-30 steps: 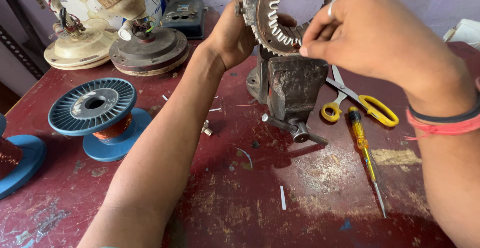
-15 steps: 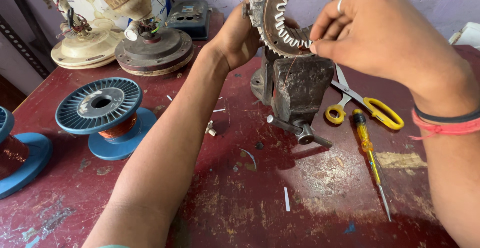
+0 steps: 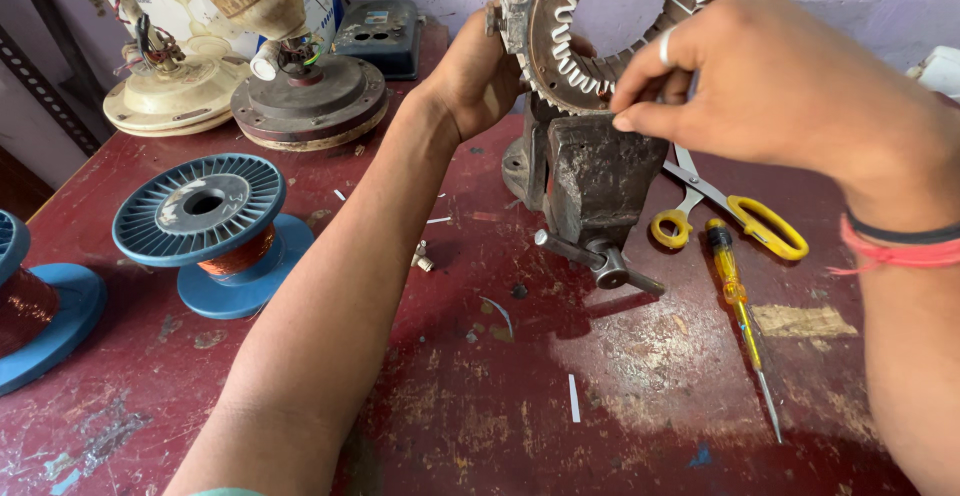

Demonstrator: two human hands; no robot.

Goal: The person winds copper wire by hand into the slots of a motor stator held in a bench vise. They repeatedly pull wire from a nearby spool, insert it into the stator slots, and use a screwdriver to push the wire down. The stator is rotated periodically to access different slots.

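Fingers of the right hand [image 3: 790,86] pinched at the stator ring [image 3: 560,46] in the vise [image 3: 590,181] (slot paper fitted, no winding visible); left hand [image 3: 475,76] gripped its rim.

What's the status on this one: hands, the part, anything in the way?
Left hand grips the motor ring from behind. Right hand pinches at its front rim. Ring stands upright in the vise. Nothing in the way.
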